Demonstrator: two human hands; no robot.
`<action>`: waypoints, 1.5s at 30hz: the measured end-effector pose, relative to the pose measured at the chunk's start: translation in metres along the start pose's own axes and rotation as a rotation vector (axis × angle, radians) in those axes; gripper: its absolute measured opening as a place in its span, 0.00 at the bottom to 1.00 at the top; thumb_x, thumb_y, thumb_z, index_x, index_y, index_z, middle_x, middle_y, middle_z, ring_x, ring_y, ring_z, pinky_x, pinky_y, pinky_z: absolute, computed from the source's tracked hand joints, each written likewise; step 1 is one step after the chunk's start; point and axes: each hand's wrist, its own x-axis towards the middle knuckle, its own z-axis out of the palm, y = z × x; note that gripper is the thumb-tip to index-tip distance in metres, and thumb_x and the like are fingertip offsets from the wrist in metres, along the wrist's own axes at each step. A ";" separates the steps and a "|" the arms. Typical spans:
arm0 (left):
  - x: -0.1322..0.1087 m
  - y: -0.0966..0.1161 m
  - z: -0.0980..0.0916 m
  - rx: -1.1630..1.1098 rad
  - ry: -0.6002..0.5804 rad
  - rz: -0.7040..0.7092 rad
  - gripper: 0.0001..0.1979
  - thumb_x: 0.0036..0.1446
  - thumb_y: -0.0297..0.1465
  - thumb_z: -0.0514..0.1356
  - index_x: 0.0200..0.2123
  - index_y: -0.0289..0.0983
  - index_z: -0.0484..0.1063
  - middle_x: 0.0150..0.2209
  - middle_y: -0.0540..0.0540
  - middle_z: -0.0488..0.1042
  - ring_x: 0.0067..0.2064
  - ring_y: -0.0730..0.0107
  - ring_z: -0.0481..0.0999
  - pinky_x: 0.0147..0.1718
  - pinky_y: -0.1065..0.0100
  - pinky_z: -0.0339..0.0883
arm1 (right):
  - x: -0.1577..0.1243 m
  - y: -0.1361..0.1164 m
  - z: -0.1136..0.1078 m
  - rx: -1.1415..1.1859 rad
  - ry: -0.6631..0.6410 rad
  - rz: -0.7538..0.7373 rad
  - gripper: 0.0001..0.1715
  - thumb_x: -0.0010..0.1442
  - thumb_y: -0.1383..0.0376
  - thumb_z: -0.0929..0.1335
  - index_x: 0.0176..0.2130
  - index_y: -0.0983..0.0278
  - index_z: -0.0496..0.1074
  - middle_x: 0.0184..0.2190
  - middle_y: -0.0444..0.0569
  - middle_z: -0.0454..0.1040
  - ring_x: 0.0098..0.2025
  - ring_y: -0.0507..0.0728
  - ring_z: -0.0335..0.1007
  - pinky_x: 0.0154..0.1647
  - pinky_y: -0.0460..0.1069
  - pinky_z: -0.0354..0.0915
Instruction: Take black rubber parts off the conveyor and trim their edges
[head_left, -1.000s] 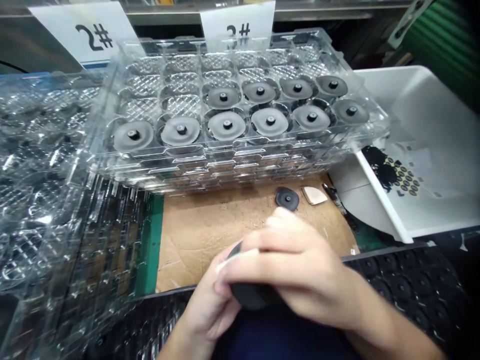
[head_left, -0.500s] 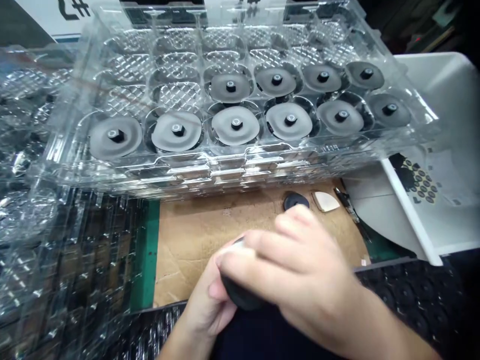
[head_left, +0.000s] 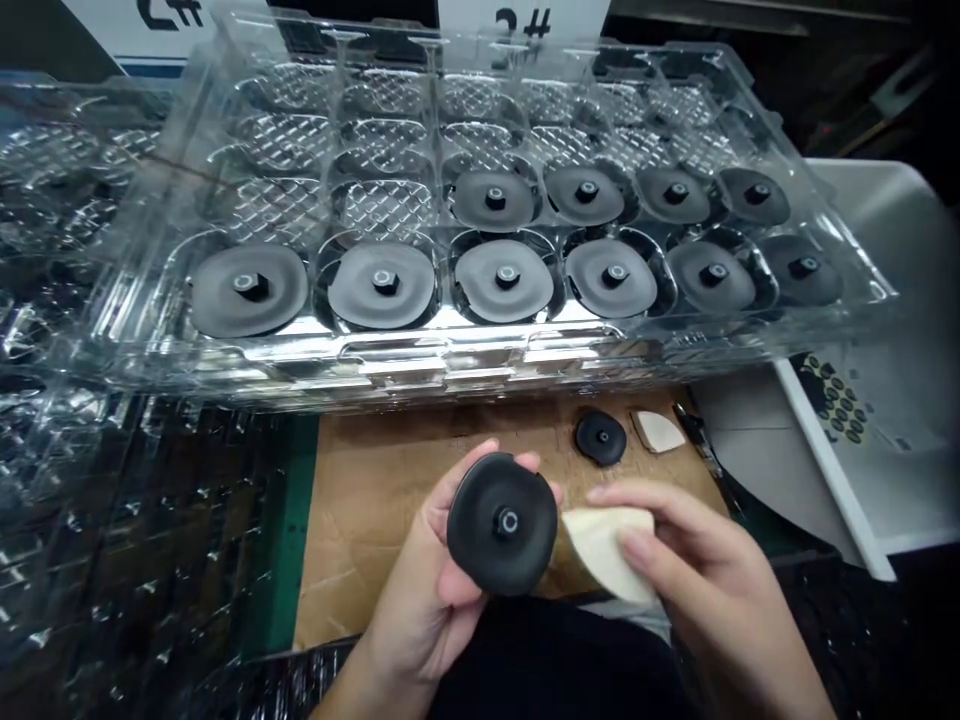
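Note:
My left hand (head_left: 417, 590) holds a round black rubber disc (head_left: 502, 525) upright, its central metal stud facing me. My right hand (head_left: 705, 560) pinches a cream wedge-shaped pad (head_left: 604, 550) just to the right of that disc, with the pad's edge beside or touching the disc's rim. On the cardboard sheet (head_left: 375, 530), beyond my hands, lie a second black disc (head_left: 600, 438) and a smaller cream pad (head_left: 658, 432). A clear plastic tray (head_left: 480, 350) ahead holds several grey-faced discs (head_left: 382, 285) in its front pockets.
Stacked clear trays (head_left: 150, 500) rise on my left. A white bin (head_left: 832, 465) with a sheet of small black discs (head_left: 832, 400) stands at the right. Paper labels marked 2# (head_left: 169, 12) and 3# (head_left: 523, 22) stand behind the tray.
My right hand has moved off the disc to the right, uncovering its face and showing the pad. The view has tilted, so the tray sits lower in the frame.

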 end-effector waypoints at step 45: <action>-0.083 0.023 -0.037 -0.039 0.025 -0.040 0.28 0.35 0.34 0.70 0.44 0.41 0.72 0.45 0.46 0.76 0.45 0.54 0.75 0.43 0.62 0.70 | -0.022 0.062 0.062 -0.534 -0.204 -0.196 0.12 0.60 0.67 0.61 0.41 0.64 0.72 0.34 0.49 0.75 0.35 0.55 0.71 0.34 0.48 0.67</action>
